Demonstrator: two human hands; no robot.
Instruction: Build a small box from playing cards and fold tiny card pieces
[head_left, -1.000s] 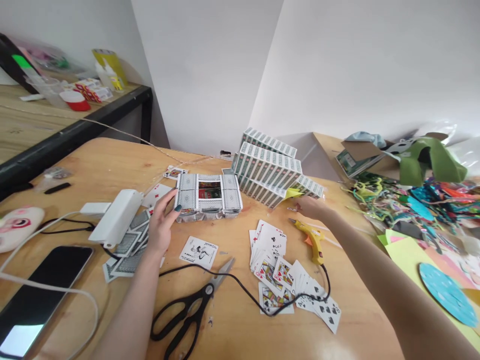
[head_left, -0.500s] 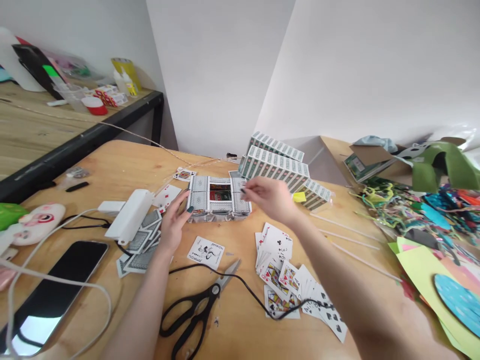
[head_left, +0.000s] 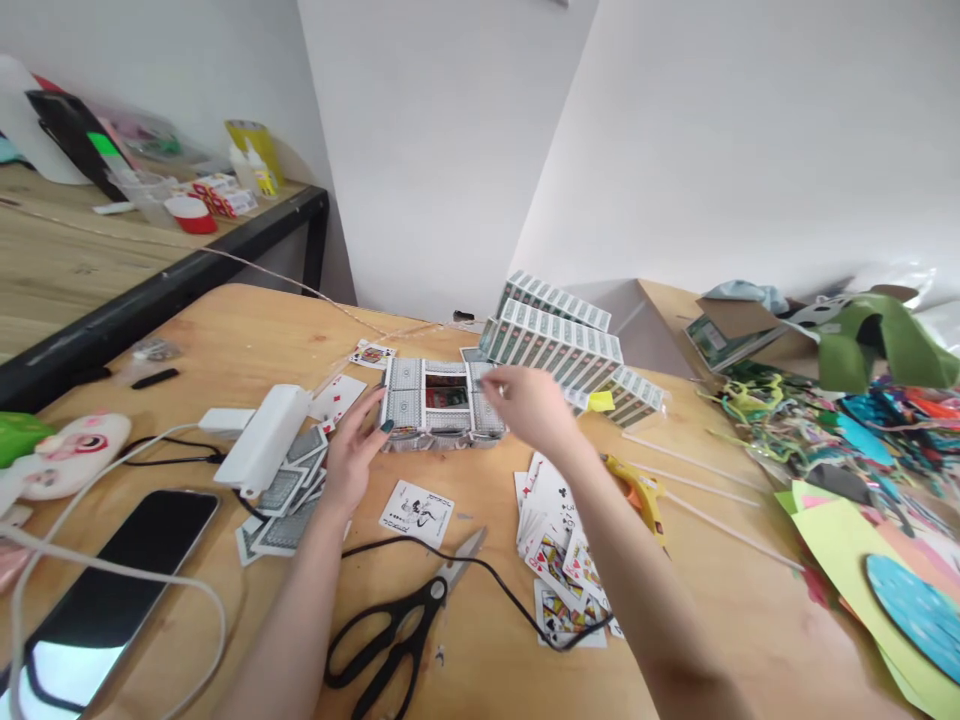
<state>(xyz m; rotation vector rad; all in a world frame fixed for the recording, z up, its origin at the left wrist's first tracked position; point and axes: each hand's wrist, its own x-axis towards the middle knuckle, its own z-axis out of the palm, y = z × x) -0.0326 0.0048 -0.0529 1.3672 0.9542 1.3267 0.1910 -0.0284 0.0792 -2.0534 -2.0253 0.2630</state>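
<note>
A box-like construction of grey-backed playing cards (head_left: 405, 405) lies on the wooden table, with a dark rectangular opening in its middle. My left hand (head_left: 354, 445) grips its left end, thumb on the near side. At the right end is my right hand (head_left: 525, 400), its fingers pinched together over the cards; whatever sits between the fingertips is too small to make out. A joker card (head_left: 417, 512) lies face up in front of the construction. Black-handled scissors (head_left: 405, 625) rest nearer to me, and loose face-up cards (head_left: 551, 540) spread beneath my right forearm.
Behind my right hand stand rows of card boxes (head_left: 559, 335). A yellow glue gun (head_left: 637, 490) is right of my forearm. A white power strip (head_left: 266, 440), grey-backed cards and a phone (head_left: 112, 590) lie left. A black cable crosses the scissors; craft scraps (head_left: 862, 430) fill the right.
The yellow glue gun now shows beside my right forearm, which has shifted left and covers more of the loose cards. My left hand keeps its grip on the card construction.
</note>
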